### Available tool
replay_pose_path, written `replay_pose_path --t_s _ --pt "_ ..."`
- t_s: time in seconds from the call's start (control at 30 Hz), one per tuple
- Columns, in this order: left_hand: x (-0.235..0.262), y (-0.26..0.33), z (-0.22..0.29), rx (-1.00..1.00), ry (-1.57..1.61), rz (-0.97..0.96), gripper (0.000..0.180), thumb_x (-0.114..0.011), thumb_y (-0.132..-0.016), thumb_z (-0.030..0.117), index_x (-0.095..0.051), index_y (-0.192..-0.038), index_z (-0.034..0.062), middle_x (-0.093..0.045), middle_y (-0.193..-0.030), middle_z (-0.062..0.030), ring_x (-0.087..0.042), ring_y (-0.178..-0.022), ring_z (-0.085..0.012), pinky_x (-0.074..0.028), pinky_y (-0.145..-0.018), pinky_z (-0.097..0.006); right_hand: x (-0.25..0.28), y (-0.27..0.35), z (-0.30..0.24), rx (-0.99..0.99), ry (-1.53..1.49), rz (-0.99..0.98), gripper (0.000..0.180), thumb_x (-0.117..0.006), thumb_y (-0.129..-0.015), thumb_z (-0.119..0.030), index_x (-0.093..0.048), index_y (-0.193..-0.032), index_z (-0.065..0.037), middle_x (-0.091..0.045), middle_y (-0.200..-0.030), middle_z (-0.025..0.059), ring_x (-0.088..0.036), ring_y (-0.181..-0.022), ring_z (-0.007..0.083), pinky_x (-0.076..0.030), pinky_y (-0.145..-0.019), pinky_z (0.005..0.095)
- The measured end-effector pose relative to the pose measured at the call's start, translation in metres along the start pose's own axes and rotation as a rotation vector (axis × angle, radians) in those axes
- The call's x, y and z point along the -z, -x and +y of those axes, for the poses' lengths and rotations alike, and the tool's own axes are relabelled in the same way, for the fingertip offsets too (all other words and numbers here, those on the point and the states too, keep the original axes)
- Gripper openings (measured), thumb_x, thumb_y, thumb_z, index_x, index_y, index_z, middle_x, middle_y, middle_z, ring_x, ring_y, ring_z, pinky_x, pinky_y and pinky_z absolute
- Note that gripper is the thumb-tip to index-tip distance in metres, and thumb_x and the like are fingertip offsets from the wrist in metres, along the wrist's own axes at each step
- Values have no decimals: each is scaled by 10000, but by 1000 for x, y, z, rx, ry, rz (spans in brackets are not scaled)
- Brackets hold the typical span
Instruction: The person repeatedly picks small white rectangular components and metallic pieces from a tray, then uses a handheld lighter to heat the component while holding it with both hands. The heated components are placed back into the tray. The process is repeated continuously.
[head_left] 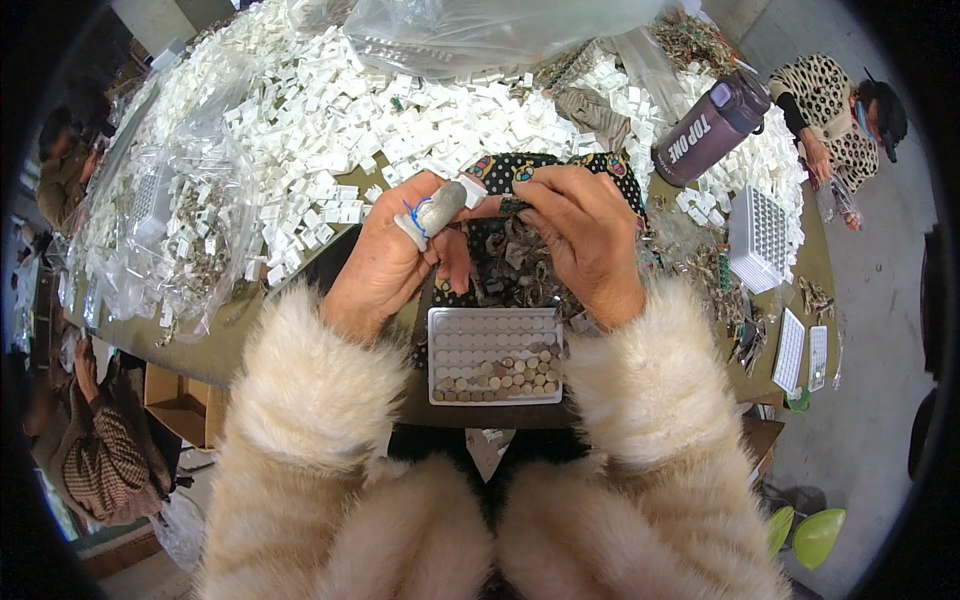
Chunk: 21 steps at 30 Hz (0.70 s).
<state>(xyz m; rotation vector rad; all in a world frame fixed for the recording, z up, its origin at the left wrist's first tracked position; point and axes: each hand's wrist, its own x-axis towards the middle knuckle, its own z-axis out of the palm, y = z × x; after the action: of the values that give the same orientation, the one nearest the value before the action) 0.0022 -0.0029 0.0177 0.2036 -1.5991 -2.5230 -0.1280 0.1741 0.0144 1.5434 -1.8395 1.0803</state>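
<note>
My left hand (pixel 375 255) is closed in a pinch on a small white plastic piece (pixel 467 190). A greyish finger cover (pixel 438 212), tied with blue string, wraps its thumb. My right hand (pixel 592 245) pinches a small dark-green part (pixel 514 204) close beside the left fingertips; its exact kind is too small to make out. Below both hands lies a dark patterned cloth (pixel 628 190) with tangled greyish bits (pixel 515 258) on it. Nearest me sits a white tray (pixel 495 313) with rows of round wells, some holding coin-like discs (pixel 515 378).
White plastic pieces (pixel 300 110) heap across the table, partly under clear plastic bags (pixel 450 40). A purple bottle (pixel 712 130) leans at the right, near stacked white trays (pixel 760 240). People (pixel 835 110) work at both sides. A cardboard box (pixel 185 405) stands at lower left.
</note>
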Motion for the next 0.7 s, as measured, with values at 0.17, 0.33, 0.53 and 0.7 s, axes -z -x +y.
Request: replay_pose_path --t_s 0.17,0.33,0.53,0.7 --pt "-3 -1 2 -87 -326 20 271 -596 -1012 231 -641 -1181 23 -739 -1015 -98 -575 -544 -63 -424 -487 -193 -6 -1 -3 -221 -442 38 260 -736 -795 64 -701 -1036 -26 -656 -931 104 -648 -817 240 -511 -710 325" --pt "-2 0 -2 -44 -466 -22 209 -559 -1024 137 -677 -1173 51 -727 -912 -15 -525 -592 -19 -414 -524 -181 -1 2 -5 -260 -465 -83 247 -722 -811 84 -691 -1041 1 -651 -943 121 -640 -862 239 -509 -766 315" --pt "0 -1 -10 -187 -562 -48 176 -585 -997 70 -706 -1122 44 -725 -837 -1 -510 -628 -18 -374 -520 -201 -3 3 -3 -232 -426 -131 241 -757 -771 56 -670 -989 2 -618 -882 124 -629 -795 276 -500 -701 338" --pt "1 -1 -5 2 -435 -59 166 -607 -986 75 -720 -1101 37 -726 -810 0 -532 -624 -27 -391 -524 -209 -1 3 -4 -213 -423 -169 215 -762 -771 27 -653 -953 -10 -584 -830 126 -609 -744 310 -483 -647 363"
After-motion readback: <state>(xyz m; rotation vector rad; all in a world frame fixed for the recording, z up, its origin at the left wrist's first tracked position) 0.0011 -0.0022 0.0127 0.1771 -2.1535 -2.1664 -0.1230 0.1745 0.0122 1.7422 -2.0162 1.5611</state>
